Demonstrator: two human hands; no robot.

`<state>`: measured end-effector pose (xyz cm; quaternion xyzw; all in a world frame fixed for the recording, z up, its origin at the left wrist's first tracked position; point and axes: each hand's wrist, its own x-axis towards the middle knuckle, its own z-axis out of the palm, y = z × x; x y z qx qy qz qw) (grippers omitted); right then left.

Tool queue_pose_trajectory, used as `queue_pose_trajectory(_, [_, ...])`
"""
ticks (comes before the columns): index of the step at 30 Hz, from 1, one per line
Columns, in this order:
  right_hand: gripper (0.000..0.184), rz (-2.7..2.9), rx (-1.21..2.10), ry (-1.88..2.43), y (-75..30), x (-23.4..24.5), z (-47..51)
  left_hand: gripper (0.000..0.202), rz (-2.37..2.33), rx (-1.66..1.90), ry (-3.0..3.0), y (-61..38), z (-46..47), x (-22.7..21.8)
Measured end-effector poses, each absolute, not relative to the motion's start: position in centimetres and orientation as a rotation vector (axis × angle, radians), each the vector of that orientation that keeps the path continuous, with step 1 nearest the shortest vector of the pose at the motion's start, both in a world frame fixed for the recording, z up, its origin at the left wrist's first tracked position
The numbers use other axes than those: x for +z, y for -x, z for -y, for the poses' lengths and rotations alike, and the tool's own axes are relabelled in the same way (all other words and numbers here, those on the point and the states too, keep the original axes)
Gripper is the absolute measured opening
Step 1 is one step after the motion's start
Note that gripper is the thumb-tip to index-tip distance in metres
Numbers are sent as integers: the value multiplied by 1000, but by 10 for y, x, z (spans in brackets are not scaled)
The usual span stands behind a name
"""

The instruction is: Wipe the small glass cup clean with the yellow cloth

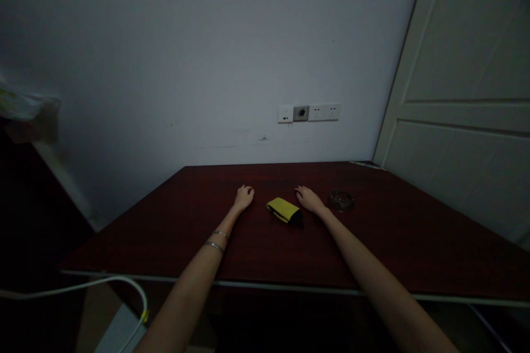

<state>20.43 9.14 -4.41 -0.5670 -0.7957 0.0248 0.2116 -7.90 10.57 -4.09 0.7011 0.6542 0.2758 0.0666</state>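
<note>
the yellow folded thing sits near the middle of the desk, between the two hands. it has a dark end that points to about four o'clock. it looks like cloth to me, folded up in a small pack, but it is too dim in here to be sure what it is. i think it would be light and soft, and would squash a bit. it should not break or slip much. the best place to hold it looks like the two long sides of the yellow part, because the dark end looks loose and floppy.

the right hand is just beside it, at two o'clock. its fingers are bent a little and a bit spread, down by the desk, with nothing in them that i can see. the left hand is at ten o'clock, a bit farther off. its fingers curl in softly, with a little gap by the thumb, and they pinch nothing that i can see. two shiny bands go around the left arm.

at three o'clock, past the right hand, is a clear round dish. up at twelve o'clock, the wall has a row of sockets.
</note>
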Motion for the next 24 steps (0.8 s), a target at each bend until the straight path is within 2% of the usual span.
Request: queue_pose_trajectory(24, [42,2119,163,1503,-205,-31,-85,32,-1980,877,-2043,74,-94,-29])
